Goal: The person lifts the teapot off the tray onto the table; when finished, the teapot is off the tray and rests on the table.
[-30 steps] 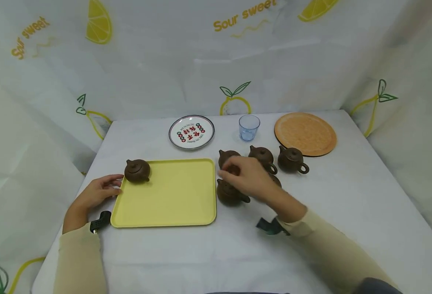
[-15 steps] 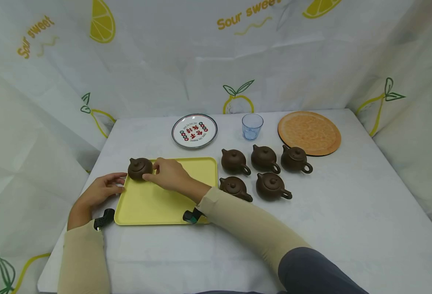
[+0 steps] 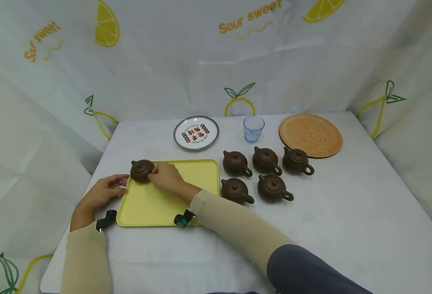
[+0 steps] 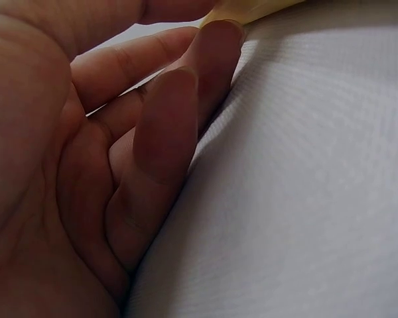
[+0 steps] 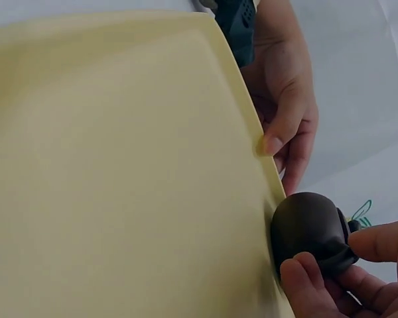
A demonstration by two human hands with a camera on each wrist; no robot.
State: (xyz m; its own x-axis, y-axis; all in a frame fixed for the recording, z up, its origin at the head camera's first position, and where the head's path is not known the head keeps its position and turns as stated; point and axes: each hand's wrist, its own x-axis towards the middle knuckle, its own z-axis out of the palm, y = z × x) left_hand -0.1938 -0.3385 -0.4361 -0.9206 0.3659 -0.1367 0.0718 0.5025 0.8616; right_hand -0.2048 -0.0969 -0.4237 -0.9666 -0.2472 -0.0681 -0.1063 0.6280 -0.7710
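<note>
A small dark brown teapot (image 3: 141,170) with a knobbed lid stands at the back left corner of the yellow tray (image 3: 138,220), its spout pointing to the back left. My right hand (image 3: 166,176) reaches across the tray and pinches this teapot at its handle side, the handle covered by the fingers. In the right wrist view the thumb and fingers close around that side of the teapot (image 5: 308,228). Beside the tray's left edge my left hand (image 3: 103,192) rests with loosely bent fingers, its thumb touching the rim. The left wrist view shows those fingers (image 4: 162,126) against the white cloth.
Several matching brown teapots (image 3: 235,163) stand in two rows right of the tray. Behind them are a printed round plate (image 3: 196,143), a blue glass tumbler (image 3: 253,130) and a round tan board (image 3: 310,134). A white curtain with lemon prints (image 3: 146,73) hangs behind the table.
My right hand has moved left from above the teapots on the right to the teapot on the tray, and has taken hold of it. My left hand has stayed by the tray.
</note>
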